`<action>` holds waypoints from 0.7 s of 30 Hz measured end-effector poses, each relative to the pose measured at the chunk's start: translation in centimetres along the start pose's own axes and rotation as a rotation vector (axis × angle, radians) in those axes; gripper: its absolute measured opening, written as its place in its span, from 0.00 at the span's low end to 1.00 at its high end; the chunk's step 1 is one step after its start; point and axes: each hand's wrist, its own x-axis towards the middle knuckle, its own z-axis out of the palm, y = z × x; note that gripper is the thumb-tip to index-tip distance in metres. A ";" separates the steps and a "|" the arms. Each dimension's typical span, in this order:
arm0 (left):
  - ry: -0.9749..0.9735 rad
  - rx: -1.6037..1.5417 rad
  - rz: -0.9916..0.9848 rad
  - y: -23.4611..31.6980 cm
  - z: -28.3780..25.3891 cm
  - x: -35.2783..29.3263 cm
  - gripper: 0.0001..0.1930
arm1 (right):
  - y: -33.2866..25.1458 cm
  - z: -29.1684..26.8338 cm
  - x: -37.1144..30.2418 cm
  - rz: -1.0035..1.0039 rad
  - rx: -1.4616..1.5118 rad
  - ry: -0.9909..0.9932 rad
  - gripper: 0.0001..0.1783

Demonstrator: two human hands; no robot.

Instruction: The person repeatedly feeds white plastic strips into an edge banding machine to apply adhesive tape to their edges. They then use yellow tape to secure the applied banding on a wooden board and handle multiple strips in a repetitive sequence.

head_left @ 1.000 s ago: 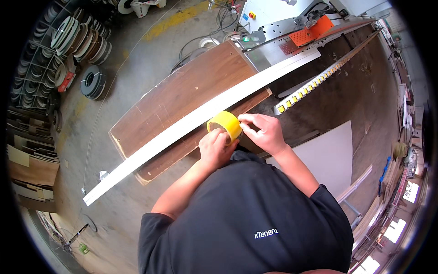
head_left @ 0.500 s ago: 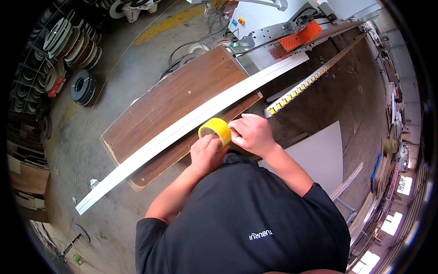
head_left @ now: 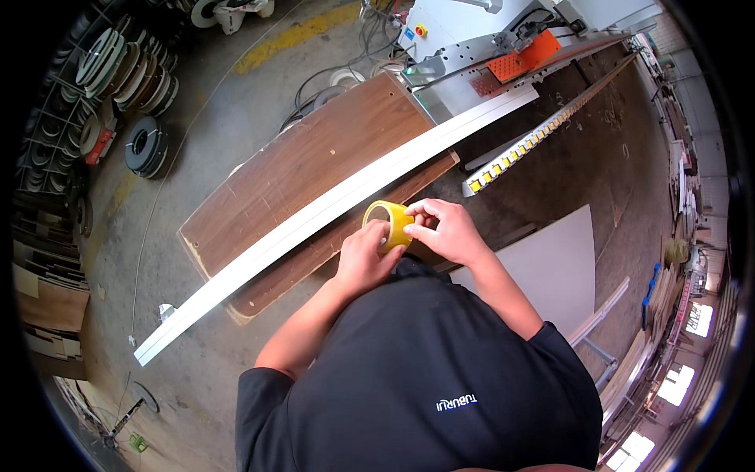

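Note:
In front of my chest is a roll of yellow tape [head_left: 400,228], tilted so that its round opening shows. My left hand [head_left: 366,256] grips the roll from the near left, with fingers inside the ring and the thumb under its outer face. On the roll's right side, my right hand [head_left: 447,232] has thumb and forefinger bent against the tape surface; whether a tape end is between them is too small to make out. Just beyond both hands, a long white strip [head_left: 330,195] lies slantwise across a brown wooden board [head_left: 295,165].
A machine with an orange perforated guard [head_left: 525,57] stands at the far right of the board. Beside it runs a rail with yellow rollers [head_left: 511,160]. A pale panel [head_left: 550,263] is at my right. Coiled edging rolls [head_left: 146,147] sit at the far left.
The tape roll and both hands have shifted slightly right. The roll has turned, showing more of its outer face on the right, and my right-hand fingers have changed position on it.

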 end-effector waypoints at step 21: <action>-0.218 -0.002 -0.012 0.1 -5.7 0.2 0.40 | 3.6 -1.8 -0.5 0.082 0.129 0.420 0.09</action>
